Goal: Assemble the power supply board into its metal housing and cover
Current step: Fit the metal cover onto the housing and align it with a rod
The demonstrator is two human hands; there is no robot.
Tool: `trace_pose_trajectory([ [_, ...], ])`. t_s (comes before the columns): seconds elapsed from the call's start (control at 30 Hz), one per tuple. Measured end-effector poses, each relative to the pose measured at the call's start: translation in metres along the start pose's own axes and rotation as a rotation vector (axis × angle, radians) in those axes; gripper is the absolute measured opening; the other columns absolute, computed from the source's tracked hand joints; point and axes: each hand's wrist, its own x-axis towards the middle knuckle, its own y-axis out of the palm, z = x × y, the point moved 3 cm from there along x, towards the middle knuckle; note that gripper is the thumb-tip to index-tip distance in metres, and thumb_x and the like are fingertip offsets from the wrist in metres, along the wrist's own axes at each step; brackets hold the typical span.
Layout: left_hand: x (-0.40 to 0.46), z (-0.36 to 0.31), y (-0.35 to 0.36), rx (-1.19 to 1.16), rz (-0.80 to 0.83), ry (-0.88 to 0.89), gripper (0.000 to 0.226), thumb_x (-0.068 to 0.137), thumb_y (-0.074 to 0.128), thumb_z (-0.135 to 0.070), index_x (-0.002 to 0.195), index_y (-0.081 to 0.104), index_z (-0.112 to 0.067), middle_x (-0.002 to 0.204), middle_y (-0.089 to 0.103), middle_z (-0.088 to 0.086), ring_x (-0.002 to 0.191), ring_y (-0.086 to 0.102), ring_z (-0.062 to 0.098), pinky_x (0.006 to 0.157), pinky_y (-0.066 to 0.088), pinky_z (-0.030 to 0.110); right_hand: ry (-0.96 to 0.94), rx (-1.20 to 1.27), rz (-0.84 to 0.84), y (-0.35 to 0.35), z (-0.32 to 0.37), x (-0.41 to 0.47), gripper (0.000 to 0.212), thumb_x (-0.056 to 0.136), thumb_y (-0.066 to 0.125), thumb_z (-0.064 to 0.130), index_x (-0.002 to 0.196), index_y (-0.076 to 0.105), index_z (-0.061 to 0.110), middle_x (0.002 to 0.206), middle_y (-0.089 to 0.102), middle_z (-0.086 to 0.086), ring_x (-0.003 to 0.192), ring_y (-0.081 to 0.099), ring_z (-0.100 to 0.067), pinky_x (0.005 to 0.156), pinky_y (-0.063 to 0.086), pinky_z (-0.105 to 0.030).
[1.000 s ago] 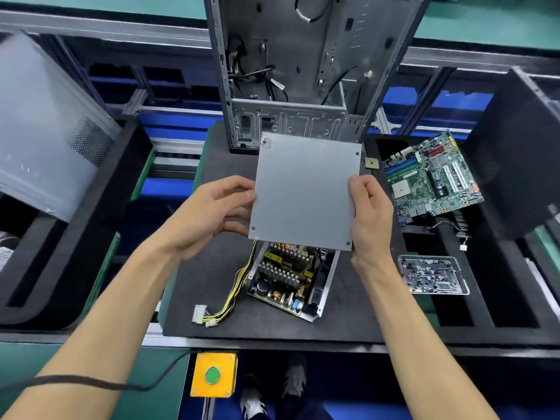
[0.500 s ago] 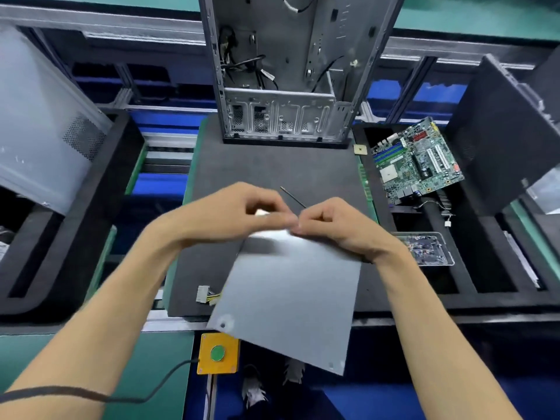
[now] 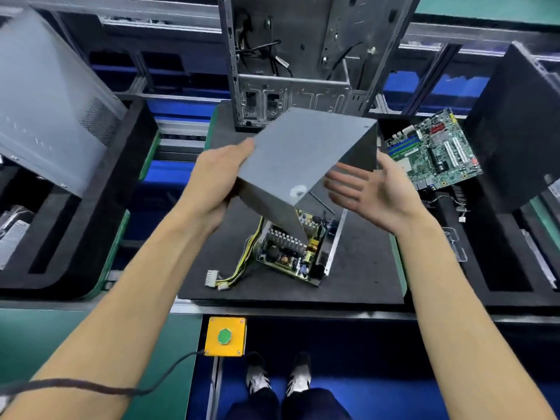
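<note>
Two bare hands were raised above the black foam mat (image 3: 357,268), and we take that mat as our landmark. Our left hand (image 3: 212,183) gripped the grey metal cover (image 3: 303,153) at its left edge, fingers curled round the fold, holding it in the air over the mat's middle. The cover was a bent sheet with a broad matte top face, side flaps folded down at two opposite edges, and a pale round mark near its lower corner. Our right hand (image 3: 369,189) hovered just beside the cover's right flap, palm up, fingers spread wide and holding nothing; whether it touched the metal we could not tell. Beneath the cover, on the mat, lay the power supply board (image 3: 291,253) seated in its open metal housing (image 3: 335,250), heat-sink fins and coils showing. A bundle of yellow and black wires (image 3: 242,268) ran off the housing toward the mat's left front, ending in white connectors (image 3: 213,275). Beyond the mat's right edge sat a green motherboard (image 3: 433,150).
</note>
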Motion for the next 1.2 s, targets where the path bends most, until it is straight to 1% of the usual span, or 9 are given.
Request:
trace_pose_trajectory([
  [0.1, -0.003, 0.013, 0.01, 0.124, -0.024, 0.049, 0.046, 0.093, 0.068, -0.034, 0.052, 0.05, -0.024, 0.058, 0.043, -0.009, 0.061, 0.037, 0.011, 0.064, 0.026, 0.036, 0.013, -0.053, 0.059, -0.003, -0.002, 0.009, 0.042, 0.102, 0.045, 0.037, 0.083, 0.078, 0.021, 0.084, 0.075, -0.002, 0.073, 0.069, -0.02, 0.063, 0.057, -0.027],
  [0.17, -0.008, 0.03, 0.016, 0.179, -0.053, 0.058, 0.049, 0.093, 0.068, -0.035, 0.052, 0.047, -0.021, 0.06, 0.036, -0.003, 0.064, 0.032, 0.014, 0.068, 0.022, 0.038, 0.019, -0.125, 0.076, -0.009, -0.002, 0.015, 0.041, 0.099, 0.047, 0.025, 0.072, 0.078, 0.026, 0.072, 0.066, 0.005, 0.066, 0.057, -0.015, 0.056, 0.05, -0.021],
  [0.37, -0.01, 0.071, 0.012, 0.322, -0.094, 0.065, 0.051, 0.095, 0.064, -0.045, 0.054, 0.041, -0.023, 0.061, 0.032, -0.002, 0.057, 0.029, 0.009, 0.057, 0.022, 0.03, 0.135, -0.307, 0.162, -0.019, -0.007, 0.039, 0.018, 0.096, 0.062, 0.049, 0.087, 0.072, 0.036, 0.097, 0.06, 0.003, 0.098, 0.048, -0.021, 0.089, 0.04, -0.039],
  [0.53, -0.014, 0.093, 0.012, 0.435, -0.084, 0.092, 0.05, 0.097, 0.058, -0.049, 0.06, 0.036, -0.024, 0.055, 0.031, -0.014, 0.051, 0.028, 0.004, 0.044, 0.025, 0.013, 0.142, -0.392, 0.346, -0.024, -0.013, 0.05, 0.026, 0.082, 0.073, 0.06, 0.096, 0.077, 0.038, 0.101, 0.065, 0.003, 0.094, 0.05, -0.021, 0.082, 0.045, -0.034],
  [0.7, -0.014, 0.1, 0.01, 0.494, -0.093, 0.121, 0.049, 0.098, 0.055, -0.05, 0.064, 0.038, -0.02, 0.056, 0.033, -0.014, 0.05, 0.03, 0.001, 0.045, 0.026, 0.012, 0.146, -0.492, 0.406, -0.03, -0.02, 0.063, 0.035, 0.086, 0.063, 0.053, 0.116, 0.076, 0.04, 0.121, 0.061, 0.0, 0.11, 0.048, -0.019, 0.097, 0.037, -0.041],
  [0.9, -0.014, 0.111, 0.003, 0.549, -0.098, 0.074, 0.048, 0.099, 0.054, -0.049, 0.069, 0.043, -0.013, 0.059, 0.037, -0.011, 0.052, 0.033, 0.003, 0.049, 0.031, 0.01, 0.164, -0.575, 0.437, -0.031, -0.033, 0.073, 0.035, 0.107, 0.042, 0.016, 0.112, 0.076, 0.022, 0.108, 0.068, -0.001, 0.098, 0.056, -0.017, 0.096, 0.049, -0.03],
  [1.03, -0.014, 0.115, -0.001, 0.568, -0.114, 0.043, 0.052, 0.099, 0.053, -0.053, 0.07, 0.048, -0.009, 0.063, 0.042, -0.008, 0.054, 0.036, 0.001, 0.053, 0.03, 0.016, 0.179, -0.617, 0.426, -0.026, -0.031, 0.075, 0.026, 0.101, 0.047, 0.017, 0.109, 0.071, 0.019, 0.087, 0.063, 0.004, 0.078, 0.048, -0.015, 0.069, 0.049, -0.018],
  [1.1, -0.014, 0.109, -0.001, 0.573, -0.12, 0.071, 0.051, 0.098, 0.054, -0.053, 0.066, 0.044, -0.015, 0.057, 0.039, -0.014, 0.05, 0.035, 0.001, 0.048, 0.029, 0.013, 0.16, -0.644, 0.439, -0.024, -0.03, 0.076, 0.025, 0.1, 0.045, 0.015, 0.106, 0.069, 0.018, 0.086, 0.059, 0.0, 0.077, 0.045, -0.017, 0.066, 0.047, -0.02],
  [1.2, -0.012, 0.102, -0.001, 0.587, -0.122, 0.083, 0.048, 0.098, 0.055, -0.051, 0.066, 0.043, -0.017, 0.054, 0.039, -0.017, 0.049, 0.035, 0.0, 0.046, 0.03, 0.009, 0.162, -0.631, 0.452, -0.021, -0.033, 0.078, 0.054, 0.105, 0.036, 0.005, 0.071, 0.074, 0.024, 0.064, 0.056, 0.009, 0.06, 0.043, -0.011, 0.058, 0.04, -0.023],
])
